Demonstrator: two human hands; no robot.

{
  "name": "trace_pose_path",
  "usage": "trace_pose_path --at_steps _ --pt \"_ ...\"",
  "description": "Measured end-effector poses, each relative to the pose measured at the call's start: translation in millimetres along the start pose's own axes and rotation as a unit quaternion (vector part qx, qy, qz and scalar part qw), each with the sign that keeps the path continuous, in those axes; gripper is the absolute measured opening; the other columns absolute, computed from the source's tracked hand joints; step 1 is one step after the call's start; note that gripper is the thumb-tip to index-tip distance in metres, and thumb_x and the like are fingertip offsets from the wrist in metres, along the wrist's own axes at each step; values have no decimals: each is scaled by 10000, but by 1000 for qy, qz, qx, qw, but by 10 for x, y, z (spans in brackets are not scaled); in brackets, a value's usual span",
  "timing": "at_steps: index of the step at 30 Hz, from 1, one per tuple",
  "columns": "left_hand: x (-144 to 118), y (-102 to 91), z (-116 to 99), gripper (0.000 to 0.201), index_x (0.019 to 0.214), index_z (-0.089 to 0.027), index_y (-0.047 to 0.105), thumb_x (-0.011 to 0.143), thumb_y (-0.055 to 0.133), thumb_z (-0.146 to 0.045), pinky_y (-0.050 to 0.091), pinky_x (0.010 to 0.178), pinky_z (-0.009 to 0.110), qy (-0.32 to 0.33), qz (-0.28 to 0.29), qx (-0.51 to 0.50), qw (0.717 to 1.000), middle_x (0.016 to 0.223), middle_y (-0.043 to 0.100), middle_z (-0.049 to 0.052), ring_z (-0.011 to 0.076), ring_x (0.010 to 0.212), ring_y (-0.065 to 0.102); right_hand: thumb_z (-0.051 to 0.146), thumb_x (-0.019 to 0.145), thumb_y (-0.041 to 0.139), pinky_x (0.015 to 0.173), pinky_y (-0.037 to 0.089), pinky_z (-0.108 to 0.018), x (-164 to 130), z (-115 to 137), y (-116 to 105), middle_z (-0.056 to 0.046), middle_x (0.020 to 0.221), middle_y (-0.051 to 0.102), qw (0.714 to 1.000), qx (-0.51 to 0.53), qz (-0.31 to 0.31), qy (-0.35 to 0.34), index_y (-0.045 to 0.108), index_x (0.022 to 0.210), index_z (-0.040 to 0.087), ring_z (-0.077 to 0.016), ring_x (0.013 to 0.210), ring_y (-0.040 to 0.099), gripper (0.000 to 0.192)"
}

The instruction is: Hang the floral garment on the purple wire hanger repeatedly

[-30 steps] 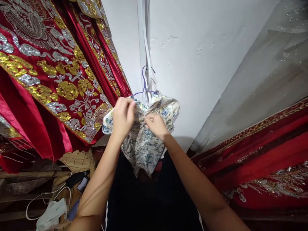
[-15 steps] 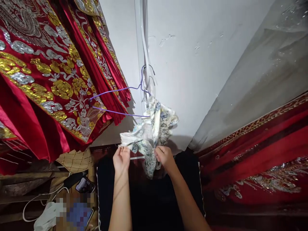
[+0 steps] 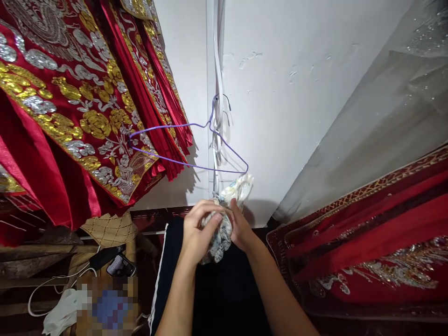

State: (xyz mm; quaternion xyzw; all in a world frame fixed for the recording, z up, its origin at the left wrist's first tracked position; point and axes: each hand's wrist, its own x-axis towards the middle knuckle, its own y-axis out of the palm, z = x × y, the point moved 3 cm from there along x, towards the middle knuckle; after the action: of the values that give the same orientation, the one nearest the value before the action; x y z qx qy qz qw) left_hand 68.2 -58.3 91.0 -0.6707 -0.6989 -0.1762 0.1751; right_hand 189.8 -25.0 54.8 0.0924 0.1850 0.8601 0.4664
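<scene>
A white cloth with a blue-grey and yellow floral print (image 3: 217, 235) is bunched up between my two hands. My left hand (image 3: 201, 226) is closed round it, thumb on top. From the other side my right hand (image 3: 241, 227) holds the same cloth, its thumb pointing up. One loose end of the fabric sticks up beyond my fingers, close under the purple wire hanger (image 3: 189, 164). That hanger hangs bare from a white strap (image 3: 219, 70) on the wall. What garment the cloth is, I cannot tell.
Red garments with gold and silver sequins (image 3: 94, 121) hang at the left. Another red embroidered garment (image 3: 378, 252) under clear plastic is at the right. Low on the left, a wooden stool holds a phone (image 3: 121, 266), a white cable (image 3: 33, 298) and a crumpled white wrapper (image 3: 65, 310).
The cloth has come off the hanger's right arm and is now gathered in my hands. My left hand has moved right, next to my right hand. The view has shifted slightly.
</scene>
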Motion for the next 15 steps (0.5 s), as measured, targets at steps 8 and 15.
trace_pose_path --at_steps 8,15 --pt "208 -413 415 601 930 -150 694 1002 329 -622 432 709 292 -83 231 161 956 762 616 35 185 725 529 218 734 704 650 498 -278 255 833 -154 -24 771 700 941 -325 10 -91 721 838 152 -178 697 643 124" --pt "362 -1098 252 436 740 -173 623 940 518 -547 356 614 246 -104 215 355 904 675 580 -13 154 644 492 253 807 613 992 481 -383 816 1186 -698 -105 1229 728 836 -448 -186 -257 756 1156 170 -263 1142 654 386"
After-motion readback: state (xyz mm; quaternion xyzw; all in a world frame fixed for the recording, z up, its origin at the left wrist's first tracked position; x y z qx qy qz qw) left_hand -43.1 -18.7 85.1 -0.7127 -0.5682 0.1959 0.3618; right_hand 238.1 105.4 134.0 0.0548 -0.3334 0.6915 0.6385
